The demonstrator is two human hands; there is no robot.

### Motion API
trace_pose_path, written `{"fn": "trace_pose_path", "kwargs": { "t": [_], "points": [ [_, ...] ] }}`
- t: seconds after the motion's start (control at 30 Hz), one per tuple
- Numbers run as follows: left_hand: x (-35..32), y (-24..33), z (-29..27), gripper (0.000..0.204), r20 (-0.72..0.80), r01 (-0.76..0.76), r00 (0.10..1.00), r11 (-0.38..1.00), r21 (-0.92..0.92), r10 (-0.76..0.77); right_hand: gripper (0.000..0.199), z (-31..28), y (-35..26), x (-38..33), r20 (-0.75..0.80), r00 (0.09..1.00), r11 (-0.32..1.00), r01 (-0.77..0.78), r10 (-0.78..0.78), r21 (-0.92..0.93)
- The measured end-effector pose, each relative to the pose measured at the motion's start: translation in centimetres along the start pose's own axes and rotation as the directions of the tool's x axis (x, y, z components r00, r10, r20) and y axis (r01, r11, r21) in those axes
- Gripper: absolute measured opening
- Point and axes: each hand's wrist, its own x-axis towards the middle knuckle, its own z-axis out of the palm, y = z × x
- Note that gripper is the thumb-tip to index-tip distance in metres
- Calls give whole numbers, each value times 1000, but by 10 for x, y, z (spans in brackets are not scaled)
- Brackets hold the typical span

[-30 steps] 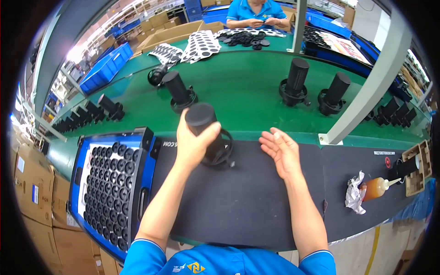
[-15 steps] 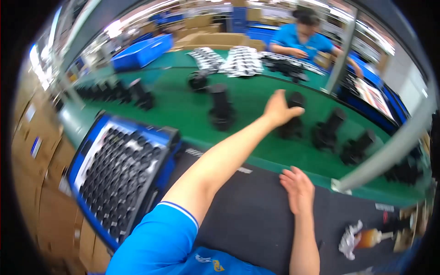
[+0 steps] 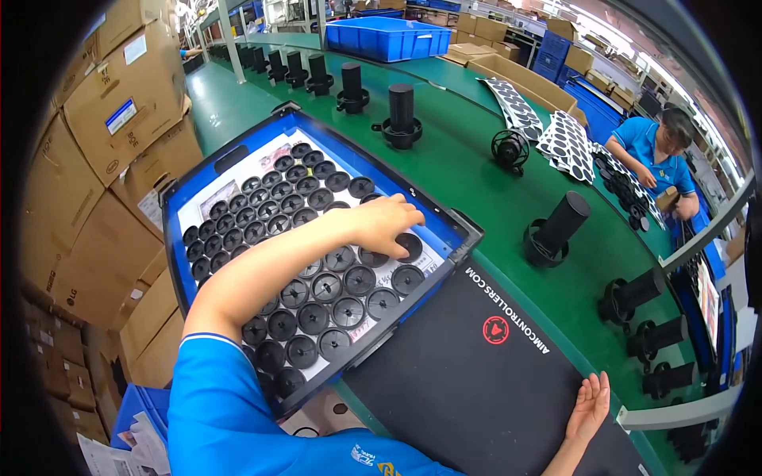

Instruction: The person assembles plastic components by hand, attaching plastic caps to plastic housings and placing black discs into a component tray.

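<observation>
My left hand is over the near right part of a blue tray holding several rows of round black plastic discs. Its thumb and fingers are spread, with the thumb beside one black disc. Whether a fingertip touches that disc is hard to see. Resting at the right end of the black mat, palm turned inward, my right hand is empty, its fingers loosely apart. Beyond the mat, a black cylinder on a ringed base leans on the green belt.
More black cylinder parts stand along the green belt. Behind them are a blue bin and white sheets with black circles. A co-worker sits across the belt. Cardboard boxes are stacked at left; a metal post rises at right.
The view has swung left. My left hand has gone from a black cylinder on the belt to the tray of discs. My right hand still lies by the mat, open.
</observation>
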Motion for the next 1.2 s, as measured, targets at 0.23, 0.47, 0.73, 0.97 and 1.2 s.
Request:
{"fn": "trace_pose_path", "kwargs": {
  "t": [0.23, 0.47, 0.73, 0.97, 1.2],
  "points": [
    [13, -6, 11, 53, 238, -156, 964, 976, 149, 118, 45, -1, 4, -1, 1, 998, 998, 55, -55, -12],
    [12, -6, 7, 55, 69, -136, 989, 984, 113, 129, 42, 1, 3, -8, 15, 999, 998, 49, -50, 34],
    [24, 119, -29, 48, -14, 72, 989, 557, -827, -149, 60, 121, -2, -21, 236, 966, 979, 144, -107, -146],
    [60, 211, 7, 47, 264, 250, 963, 188, -950, 49, 72, 154, 2, -16, 452, 812, 823, 512, -370, -247],
    [158, 195, 30, 64, -232, -18, 934, 612, -791, -273, 60, 73, -18, -21, 173, 975, 988, 148, -140, -35]
  ]
}}
